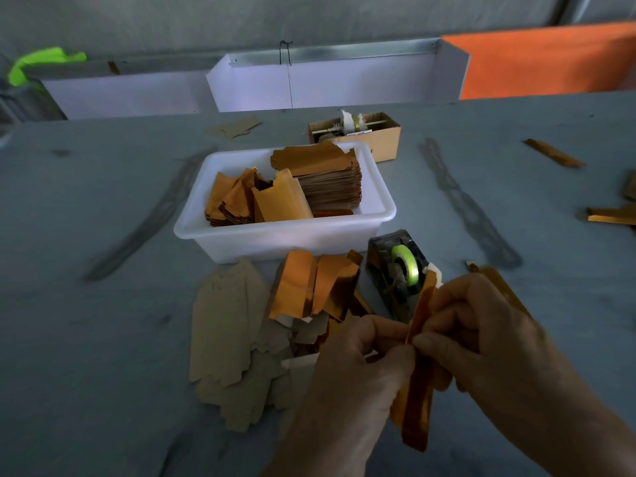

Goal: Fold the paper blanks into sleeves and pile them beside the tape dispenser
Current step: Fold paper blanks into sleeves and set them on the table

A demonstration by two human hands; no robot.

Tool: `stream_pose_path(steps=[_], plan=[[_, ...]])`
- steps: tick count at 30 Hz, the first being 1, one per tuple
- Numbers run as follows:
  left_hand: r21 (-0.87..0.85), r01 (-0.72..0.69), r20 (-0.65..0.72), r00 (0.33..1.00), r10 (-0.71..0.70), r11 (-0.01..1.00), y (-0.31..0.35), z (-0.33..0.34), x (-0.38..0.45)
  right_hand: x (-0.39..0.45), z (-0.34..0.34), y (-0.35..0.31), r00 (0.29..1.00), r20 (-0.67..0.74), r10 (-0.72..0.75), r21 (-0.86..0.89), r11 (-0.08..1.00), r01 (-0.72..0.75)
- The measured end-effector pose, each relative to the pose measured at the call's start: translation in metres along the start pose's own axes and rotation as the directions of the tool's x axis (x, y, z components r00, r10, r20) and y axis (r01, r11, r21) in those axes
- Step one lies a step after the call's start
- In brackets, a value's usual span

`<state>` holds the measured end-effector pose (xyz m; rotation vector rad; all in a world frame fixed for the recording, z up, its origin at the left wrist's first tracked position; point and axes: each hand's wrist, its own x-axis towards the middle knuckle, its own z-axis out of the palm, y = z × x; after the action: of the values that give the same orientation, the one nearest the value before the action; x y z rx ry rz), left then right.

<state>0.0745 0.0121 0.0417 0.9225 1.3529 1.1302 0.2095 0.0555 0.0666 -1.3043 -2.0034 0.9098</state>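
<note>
Pinching one gold blank (418,373) upright just before the dispenser (399,273), both hands — left (347,380), right (481,339) — grip it closed. Press the crease evenly along its edges — then add it to the pile (316,287).

Glossy gold foil sleeve (418,383); smooth white plastic tub (285,232)

Two bare hands and forearms enter from the bottom edge. Left hand (347,370): no glove, no ring, no watch, no sleeve showing up to the frame edge. Right hand (481,342): same, bare wrist and forearm, nothing worn. Short plain fingernails visible on the right thumb and forefinger.
</note>
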Motion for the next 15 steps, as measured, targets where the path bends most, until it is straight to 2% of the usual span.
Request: stream_pose_path(steps=[4, 9, 12, 15], plan=[[0.005, -0.029, 0.002, 1.000, 0.029, 1.000, 0.000, 0.001, 0.001, -0.001, 0.000, -0.003, 0.999, -0.040, -0.015, -0.108, 0.994, 0.011], [-0.156, 0.006, 0.026, 1.000, -0.002, 0.988, 0.006, 0.003, -0.002, -0.001, 0.002, -0.007, 0.997, -0.063, -0.034, -0.146, 0.989, 0.025], [-0.090, -0.010, -0.023, 1.000, 0.008, 0.996, 0.003, 0.003, -0.001, -0.001, 0.001, -0.009, 0.998, -0.061, -0.027, -0.144, 0.989, 0.018], [0.053, -0.096, -0.127, 0.987, 0.102, 0.994, -0.002, 0.009, -0.003, -0.001, 0.000, -0.012, 0.998, -0.066, -0.005, -0.156, 0.988, -0.005]])
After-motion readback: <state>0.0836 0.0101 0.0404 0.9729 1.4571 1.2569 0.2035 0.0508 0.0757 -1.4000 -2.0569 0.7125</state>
